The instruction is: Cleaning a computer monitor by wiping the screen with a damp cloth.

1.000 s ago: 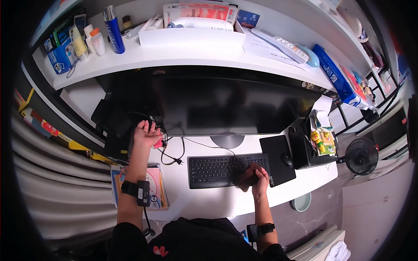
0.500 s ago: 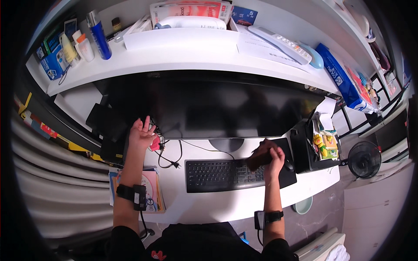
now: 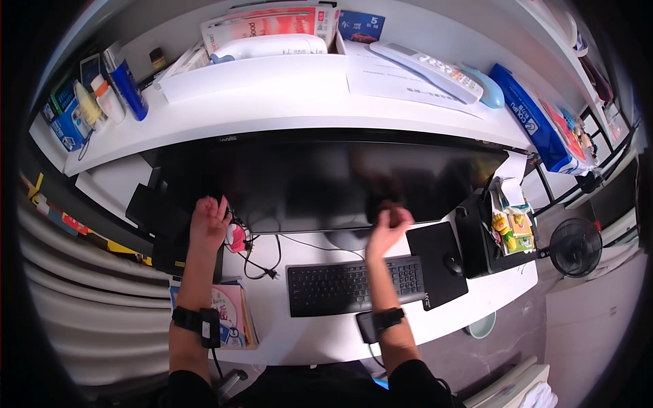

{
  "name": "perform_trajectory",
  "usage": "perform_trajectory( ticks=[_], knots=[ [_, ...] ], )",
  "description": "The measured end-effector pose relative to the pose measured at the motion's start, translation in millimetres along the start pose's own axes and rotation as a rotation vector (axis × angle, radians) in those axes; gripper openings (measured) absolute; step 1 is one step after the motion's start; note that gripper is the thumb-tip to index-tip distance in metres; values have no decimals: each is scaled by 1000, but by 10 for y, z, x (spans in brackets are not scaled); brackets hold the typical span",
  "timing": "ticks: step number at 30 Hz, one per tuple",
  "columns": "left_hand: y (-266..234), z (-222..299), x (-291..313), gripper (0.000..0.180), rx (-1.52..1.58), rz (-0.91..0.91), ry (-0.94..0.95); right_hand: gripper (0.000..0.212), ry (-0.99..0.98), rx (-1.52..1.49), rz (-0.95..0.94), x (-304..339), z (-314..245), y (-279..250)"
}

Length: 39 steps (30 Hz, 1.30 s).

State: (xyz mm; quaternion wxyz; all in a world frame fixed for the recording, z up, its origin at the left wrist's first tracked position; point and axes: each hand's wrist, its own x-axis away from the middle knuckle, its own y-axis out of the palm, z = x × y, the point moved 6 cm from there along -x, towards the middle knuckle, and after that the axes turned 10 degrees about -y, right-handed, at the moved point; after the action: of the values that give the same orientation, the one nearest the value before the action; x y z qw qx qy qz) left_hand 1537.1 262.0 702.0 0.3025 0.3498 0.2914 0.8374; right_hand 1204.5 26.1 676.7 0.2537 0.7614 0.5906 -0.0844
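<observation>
Now the right hand point(image 3: 389, 231) is up at the monitor point(image 3: 306, 180), curled fingers before the lower screen; whether they grip anything, I can't tell against that black! The monitor stands towards the worktop's point(image 3: 306, 340) back edge. Over by the back left corner, the left hand point(image 3: 209, 221) hangs, grip loose and wide, just beside a red-and-white object point(image 3: 236, 238) and a black cable point(image 3: 273, 274). Keyboard point(image 3: 326, 289) under the right forearm, mouse point(image 3: 454, 264) nearer the right edge!

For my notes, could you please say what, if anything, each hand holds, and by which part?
The open left hand shows nothing held; for the right hand, against the dark monitor, it cannot be told.
</observation>
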Motion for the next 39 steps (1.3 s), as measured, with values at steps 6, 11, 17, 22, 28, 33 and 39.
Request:
perform_trajectory(
  ticks=[6, 11, 17, 22, 28, 33, 39],
  knots=[
    [125, -97, -81, 11, -115, 91, -43, 34, -25, 188, -435, 1320, -52, 805],
    [56, -52, -95, 8, -36, 112, -91, 31, 226, -83, -657, 1518, 51, 734],
    [77, -77, -116, 10, -40, 111, -113, 34, 56, 75, -262, 195, -347, -95],
    [154, -113, -111, 9, -42, 120, -120, 30, -156, -29, 50, -623, -627, -334],
    [114, -102, -61, 9, -89, 104, -104, 28, -151, -13, 113, -247, -545, 155],
    [177, -152, 2, 8, -186, 104, -68, 37, -108, 6, -125, 839, -263, 640],
    [96, -134, -82, 6, -190, 55, -92, 34, 98, 43, -628, 1640, 91, 920]
  ],
)
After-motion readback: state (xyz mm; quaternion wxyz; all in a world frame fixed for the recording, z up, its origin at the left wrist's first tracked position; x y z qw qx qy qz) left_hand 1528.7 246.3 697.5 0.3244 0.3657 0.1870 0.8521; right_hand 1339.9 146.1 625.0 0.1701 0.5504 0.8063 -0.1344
